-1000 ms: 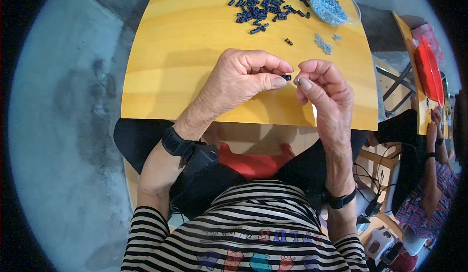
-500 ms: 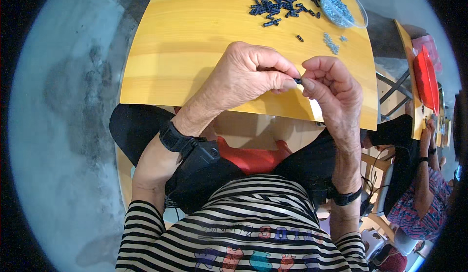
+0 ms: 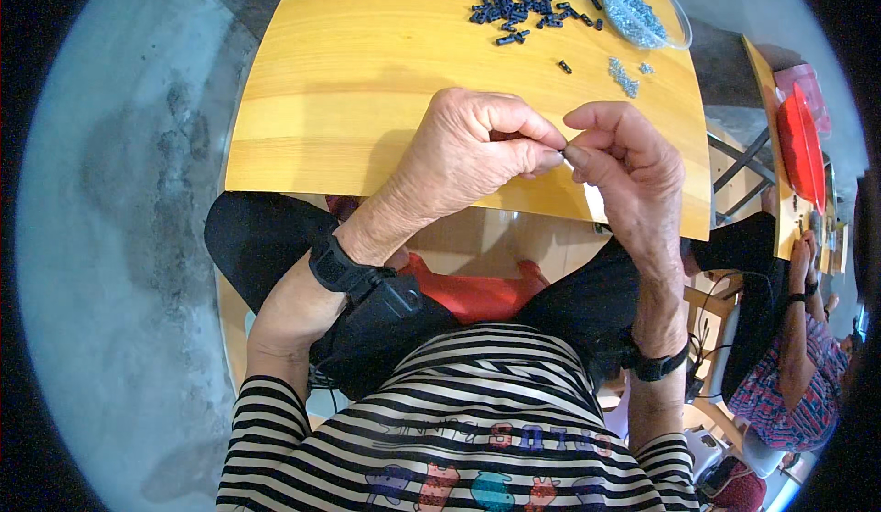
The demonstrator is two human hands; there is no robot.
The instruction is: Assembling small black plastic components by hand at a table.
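Above the near edge of the yellow table (image 3: 367, 81), my two hands meet fingertip to fingertip. My left hand (image 3: 477, 140) pinches a small black piece (image 3: 563, 152) between thumb and forefinger; only a dark sliver of it shows. Curled against its end is my right hand (image 3: 633, 163), thumb at the piece and forefinger bent above. Whatever its fingers pinch is too small and hidden to name. Beyond the hands lie one loose black piece (image 3: 564, 67) and a little cluster of small silvery pieces (image 3: 623, 78).
Many black pieces (image 3: 518, 3) are strewn at the far side of the table. A clear round tub (image 3: 677, 18) of small silvery-blue pieces stands at the far right. Farther right, another person (image 3: 797, 365) sits at a second table with a red tray (image 3: 802, 150).
The black piece showed more between the fingertips before; now it is nearly hidden. My right forefinger has shifted slightly, and both hands stay in about the same place.
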